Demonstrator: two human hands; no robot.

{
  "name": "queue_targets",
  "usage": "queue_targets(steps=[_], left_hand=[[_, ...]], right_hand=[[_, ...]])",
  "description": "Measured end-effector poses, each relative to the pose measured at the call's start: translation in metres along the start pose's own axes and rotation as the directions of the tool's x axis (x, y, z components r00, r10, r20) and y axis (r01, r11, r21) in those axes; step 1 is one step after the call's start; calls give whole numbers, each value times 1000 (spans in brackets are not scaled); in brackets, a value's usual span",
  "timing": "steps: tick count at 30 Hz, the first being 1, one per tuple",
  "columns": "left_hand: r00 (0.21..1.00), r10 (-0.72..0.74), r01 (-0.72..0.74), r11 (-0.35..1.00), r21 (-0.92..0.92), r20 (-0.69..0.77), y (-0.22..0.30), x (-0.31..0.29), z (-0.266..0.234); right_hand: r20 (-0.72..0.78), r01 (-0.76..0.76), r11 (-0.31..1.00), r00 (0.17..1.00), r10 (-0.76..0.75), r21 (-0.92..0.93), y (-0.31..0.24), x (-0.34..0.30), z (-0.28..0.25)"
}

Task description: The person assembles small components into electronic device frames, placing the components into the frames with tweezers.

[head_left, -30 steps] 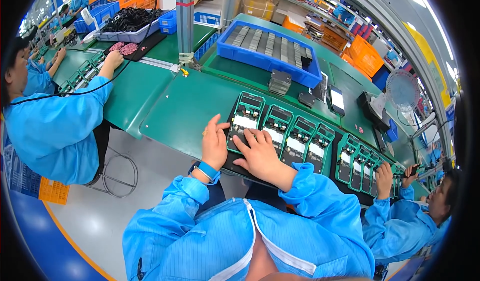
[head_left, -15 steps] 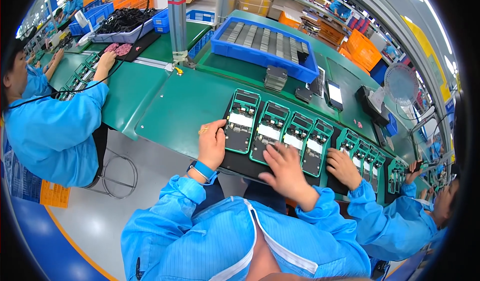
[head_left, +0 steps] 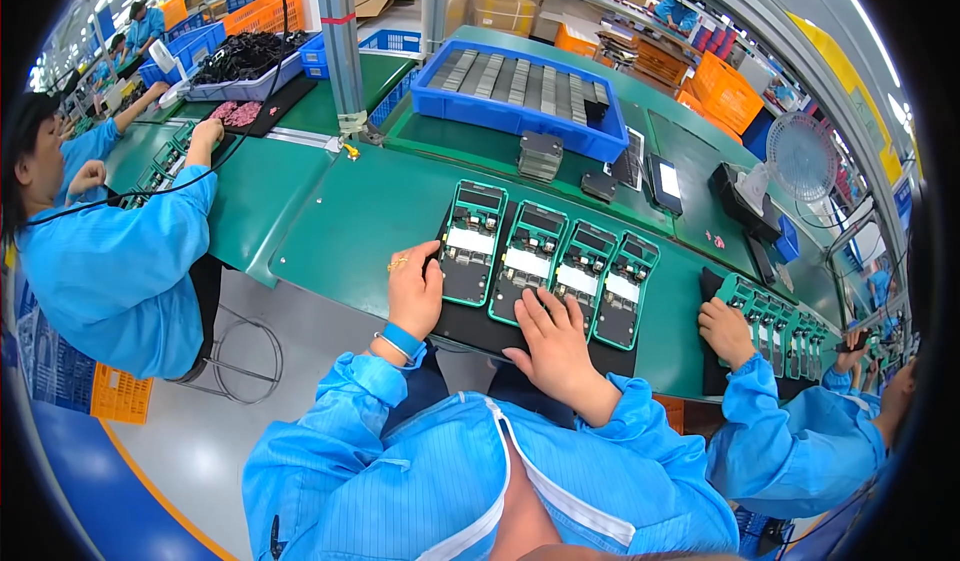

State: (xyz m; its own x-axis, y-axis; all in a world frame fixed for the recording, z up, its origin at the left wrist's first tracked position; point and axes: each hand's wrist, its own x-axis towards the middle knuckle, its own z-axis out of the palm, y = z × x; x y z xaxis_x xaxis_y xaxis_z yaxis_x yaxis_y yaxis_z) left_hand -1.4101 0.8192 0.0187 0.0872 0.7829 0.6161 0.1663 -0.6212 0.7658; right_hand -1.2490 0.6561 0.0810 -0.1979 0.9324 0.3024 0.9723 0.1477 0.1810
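Observation:
Four green-framed phone assemblies lie side by side on a black mat (head_left: 468, 319) in front of me, with dark parts and white labels. My left hand (head_left: 415, 289) rests at the left edge of the leftmost phone assembly (head_left: 470, 246), fingers loosely extended and thumb beside its frame. Lying over the lower part of the second phone assembly (head_left: 530, 251) is my right hand (head_left: 555, 341), its fingers spread and its tips near the third phone assembly (head_left: 580, 266). Right of these lies the last phone assembly (head_left: 625, 291), untouched.
Behind the row stands a blue tray (head_left: 520, 126) of grey blocks, with a stack of dark plates (head_left: 541, 156) before it. A co-worker's hand (head_left: 727, 333) touches another mat of phone assemblies at right. Another co-worker (head_left: 120, 251) sits at left. A metal post (head_left: 342, 51) rises behind the bench.
My right hand has come down and left onto the second phone assembly. My row has shifted slightly left. The right co-worker's mat and hand have moved right, widening the gap.

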Motion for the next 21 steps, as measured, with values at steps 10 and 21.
queue_targets(steps=[10, 21], left_hand=[[998, 70, -70, 970, 231, 8, 2, -1, 7], [999, 40, -47, 941, 336, 28, 8, -1, 7]], right_hand=[[-94, 2, 999, 996, 2, 39, -2, -14, 20], [-179, 15, 997, 984, -2, 69, -3, -15, 23]])
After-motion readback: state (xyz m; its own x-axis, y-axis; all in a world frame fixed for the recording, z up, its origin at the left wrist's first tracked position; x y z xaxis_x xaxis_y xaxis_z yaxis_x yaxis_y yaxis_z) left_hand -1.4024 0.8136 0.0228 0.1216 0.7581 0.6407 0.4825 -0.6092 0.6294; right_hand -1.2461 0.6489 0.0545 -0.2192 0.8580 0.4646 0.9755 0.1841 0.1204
